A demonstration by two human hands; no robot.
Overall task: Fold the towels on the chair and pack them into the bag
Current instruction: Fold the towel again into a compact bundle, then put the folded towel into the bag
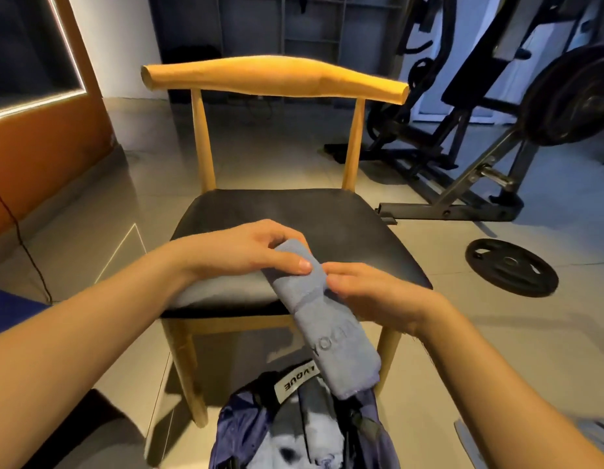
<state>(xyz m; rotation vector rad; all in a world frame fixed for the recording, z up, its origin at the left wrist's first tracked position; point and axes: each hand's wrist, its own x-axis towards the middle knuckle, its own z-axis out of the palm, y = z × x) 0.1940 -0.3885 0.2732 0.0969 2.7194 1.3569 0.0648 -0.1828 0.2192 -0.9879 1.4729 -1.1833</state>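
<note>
Head view. Towel [322, 319], grey-blue, folded into long narrow strip, held slanting above chair [287, 218] seat front edge; lower end just over open mouth of dark blue bag [246, 424] on floor before chair. Left hand [246, 248] closed on strip's upper end, thumb on top. Right hand [371, 292] pinching strip mid-length. Weight plate [512, 267] flat on floor, right of chair.
</note>
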